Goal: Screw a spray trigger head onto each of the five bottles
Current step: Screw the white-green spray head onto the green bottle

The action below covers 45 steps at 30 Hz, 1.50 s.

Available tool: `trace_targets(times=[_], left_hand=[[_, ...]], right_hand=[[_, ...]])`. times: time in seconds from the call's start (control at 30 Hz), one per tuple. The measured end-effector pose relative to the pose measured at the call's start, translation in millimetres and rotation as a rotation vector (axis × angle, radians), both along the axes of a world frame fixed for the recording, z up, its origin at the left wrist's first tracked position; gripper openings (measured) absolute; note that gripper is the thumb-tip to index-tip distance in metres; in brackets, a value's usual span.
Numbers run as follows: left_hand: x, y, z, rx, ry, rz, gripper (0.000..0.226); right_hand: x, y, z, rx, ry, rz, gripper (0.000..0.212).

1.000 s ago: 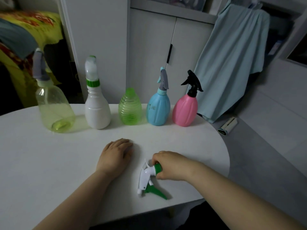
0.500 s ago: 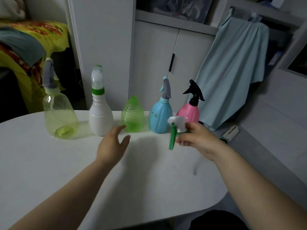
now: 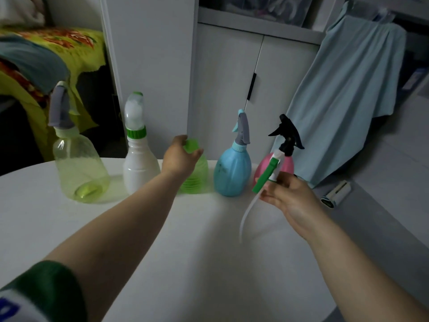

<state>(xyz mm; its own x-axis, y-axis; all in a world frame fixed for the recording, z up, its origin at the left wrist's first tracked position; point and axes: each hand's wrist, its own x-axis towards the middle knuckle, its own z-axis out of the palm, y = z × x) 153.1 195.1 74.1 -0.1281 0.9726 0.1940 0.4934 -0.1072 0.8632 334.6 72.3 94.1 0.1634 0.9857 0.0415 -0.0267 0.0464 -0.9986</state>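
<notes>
Five bottles line the back of the white table (image 3: 209,263). From the left: a clear yellow-green bottle (image 3: 80,168) with a grey head, a white bottle (image 3: 139,168) with a green collar, a ribbed green bottle (image 3: 197,180) with no head, a blue bottle (image 3: 232,175) with a grey head, and a pink bottle (image 3: 287,165) with a black head. My left hand (image 3: 180,156) wraps the neck of the ribbed green bottle. My right hand (image 3: 290,194) holds a white and green trigger head (image 3: 269,173) in the air in front of the pink bottle, its dip tube (image 3: 246,214) hanging down.
White cabinet doors (image 3: 232,77) stand right behind the bottles. A pale blue garment (image 3: 348,101) hangs at the right. A small white roller (image 3: 336,195) lies on the floor past the table's right edge. Yellow bedding (image 3: 58,49) is at the far left.
My left hand has reached forward from the table and closed on the ribbed green bottle's neck. My right hand picked the trigger head up from the table and carried it up and right.
</notes>
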Motion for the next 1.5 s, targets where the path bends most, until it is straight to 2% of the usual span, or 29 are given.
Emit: trace_targets(times=[0.2, 0.3, 0.4, 0.63, 0.77, 1.0, 1.3, 1.5], left_hand=[[-4.0, 2.9, -3.9, 0.01, 0.061, 0.0, 0.046], [-5.6, -11.8, -5.7, 0.076, 0.162, -0.037, 0.043], [-10.9, -34.9, -11.8, 0.145, 0.162, -0.081, 0.042], [-49.3, -88.1, -21.3, 0.169, 0.042, -0.18, 0.044], [-61.1, -110.0, -27.3, 0.141, -0.015, -0.311, 0.057], [-60.6, -123.6, -33.6, 0.137, -0.105, -0.345, 0.059], [-62.0, -124.1, -36.4, 0.124, -0.14, -0.343, 0.054], [-62.6, -122.9, -39.0, 0.124, -0.168, -0.356, 0.054]], right_hand=[[1.0, 3.5, -6.7, 0.0, 0.044, 0.012, 0.019], [-1.9, 2.8, -4.9, 0.031, 0.142, -0.01, 0.02], [-1.5, -0.2, 5.1, 0.055, 0.185, -0.001, 0.017], [-13.2, -14.2, 37.1, 0.084, 0.283, 0.043, 0.01], [-29.7, -17.4, 55.6, 0.138, 0.327, 0.061, 0.015], [-58.0, -6.5, 92.1, 0.277, 0.327, 0.03, 0.015], [-88.3, 9.9, 68.8, 0.256, 0.094, -0.031, 0.017], [-109.0, 9.3, 28.2, 0.185, -0.169, -0.064, 0.016]])
